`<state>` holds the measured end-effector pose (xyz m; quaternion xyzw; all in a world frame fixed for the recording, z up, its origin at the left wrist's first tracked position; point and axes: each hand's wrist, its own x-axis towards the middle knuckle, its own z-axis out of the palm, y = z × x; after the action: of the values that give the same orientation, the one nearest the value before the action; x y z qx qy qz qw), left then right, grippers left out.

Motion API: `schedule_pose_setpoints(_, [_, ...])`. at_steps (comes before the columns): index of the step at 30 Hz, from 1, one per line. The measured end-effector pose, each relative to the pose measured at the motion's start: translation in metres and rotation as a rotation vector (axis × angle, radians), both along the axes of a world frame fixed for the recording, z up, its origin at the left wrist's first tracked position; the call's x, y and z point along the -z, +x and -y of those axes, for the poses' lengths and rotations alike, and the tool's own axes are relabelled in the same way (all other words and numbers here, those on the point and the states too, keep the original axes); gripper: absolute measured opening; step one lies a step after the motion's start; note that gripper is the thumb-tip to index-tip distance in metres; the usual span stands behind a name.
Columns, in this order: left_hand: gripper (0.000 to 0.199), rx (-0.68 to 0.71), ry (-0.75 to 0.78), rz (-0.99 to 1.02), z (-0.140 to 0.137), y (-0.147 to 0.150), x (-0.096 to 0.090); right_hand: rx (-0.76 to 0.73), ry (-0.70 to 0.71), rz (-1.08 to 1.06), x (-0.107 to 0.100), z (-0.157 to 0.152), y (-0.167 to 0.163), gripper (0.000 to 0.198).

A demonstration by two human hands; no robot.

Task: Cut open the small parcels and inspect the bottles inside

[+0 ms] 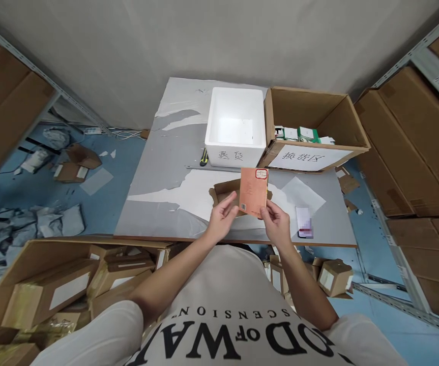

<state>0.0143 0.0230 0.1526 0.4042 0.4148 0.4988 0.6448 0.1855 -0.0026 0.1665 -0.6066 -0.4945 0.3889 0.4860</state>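
My right hand (275, 221) grips an orange booklet (254, 193) by its lower right corner, thumb on the near face. Small print, a red-edged label near the top and a barcode at the lower left show on that face. Just left of the booklet is my left hand (222, 217), fingers stretched out and apart, holding nothing. Behind the booklet lies an opened brown cardboard box (223, 191), partly hidden by it and by my hands.
A white foam box (236, 152) and a large cardboard box (318, 152) holding green-white packets stand at the table's back. A yellow-black utility knife (204, 157) lies beside the foam box. Paper (303, 196) and a phone-like object (303, 222) are at right. A carton of parcels (51, 295) stands lower left.
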Motion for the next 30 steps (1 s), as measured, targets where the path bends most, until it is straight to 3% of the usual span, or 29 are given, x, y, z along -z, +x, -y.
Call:
schedule_pose_setpoints(4, [0.059,0.100,0.010,0.130,0.008,0.012,-0.005,-0.083,0.239,0.452,-0.010,0.009,-0.017,0.036])
schedule_pose_setpoints(7, [0.047,-0.002,-0.085,0.201,0.008,0.015,-0.003,-0.237,0.396,0.609,-0.014,0.013,-0.029,0.035])
schedule_pose_setpoints(9, [0.044,-0.045,-0.168,0.268,0.006,0.012,-0.002,-0.235,0.421,0.631,-0.012,0.013,-0.030,0.036])
schedule_pose_setpoints(11, [0.045,-0.032,-0.233,0.336,0.002,0.005,0.000,-0.107,0.363,0.603,-0.007,0.011,-0.024,0.041])
schedule_pose_setpoints(13, [0.045,0.006,-0.289,0.367,-0.002,-0.003,0.003,-0.007,0.217,0.483,0.001,0.007,-0.014,0.051])
schedule_pose_setpoints(16, [0.041,0.047,-0.347,0.367,-0.006,-0.010,0.009,-0.111,-0.067,0.146,0.012,0.003,-0.002,0.053])
schedule_pose_setpoints(19, [0.038,0.068,-0.357,0.362,-0.006,-0.009,0.014,-0.177,-0.228,-0.106,0.017,0.001,0.002,0.049])
schedule_pose_setpoints(26, [0.041,0.094,-0.354,0.346,-0.009,-0.002,0.015,-0.141,-0.345,-0.389,0.013,0.000,-0.001,0.050])
schedule_pose_setpoints(30, [0.045,0.123,-0.310,0.298,-0.021,-0.001,0.016,-0.079,-0.306,-0.417,0.019,-0.019,0.003,0.052])
